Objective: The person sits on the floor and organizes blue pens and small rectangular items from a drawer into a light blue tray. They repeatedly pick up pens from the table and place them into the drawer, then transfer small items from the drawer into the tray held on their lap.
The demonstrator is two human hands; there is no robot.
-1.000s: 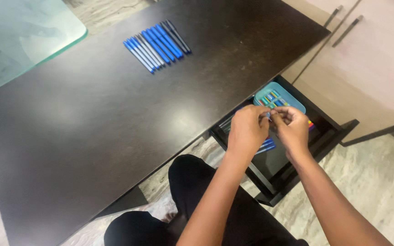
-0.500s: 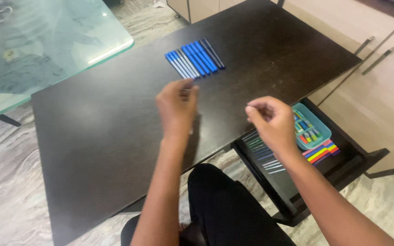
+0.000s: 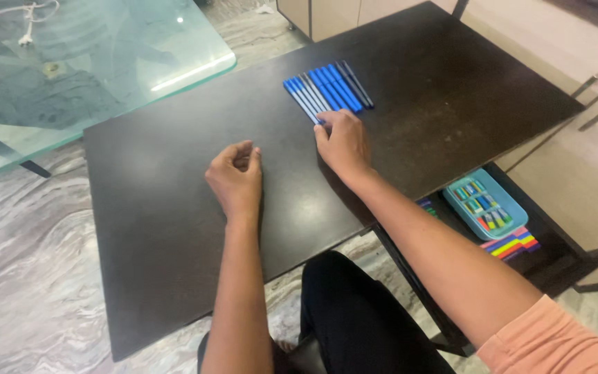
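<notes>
Right hand (image 3: 342, 142) fingers curled, touching near end of blue pen row (image 3: 328, 90) at far table edge; left hand (image 3: 236, 176) loosely fisted, nothing visible inside, on bare dark table (image 3: 153, 208), well apart from pens; open drawer (image 3: 555, 256) at right

A dark wooden bench (image 3: 174, 228) stands on a grey-veined marble floor (image 3: 29, 291). A glass-topped table (image 3: 70, 62) sits just beside its far left corner, catching light. Beige cabinets (image 3: 555, 41) with bar handles line the right.

Blue pens (image 3: 328, 91) (two darker) lie on a dark brown counter (image 3: 174, 228), beside a teal tray (image 3: 513, 216), rainbow-striped markers (image 3: 511, 244) and grey marbled floor (image 3: 29, 277).
</notes>
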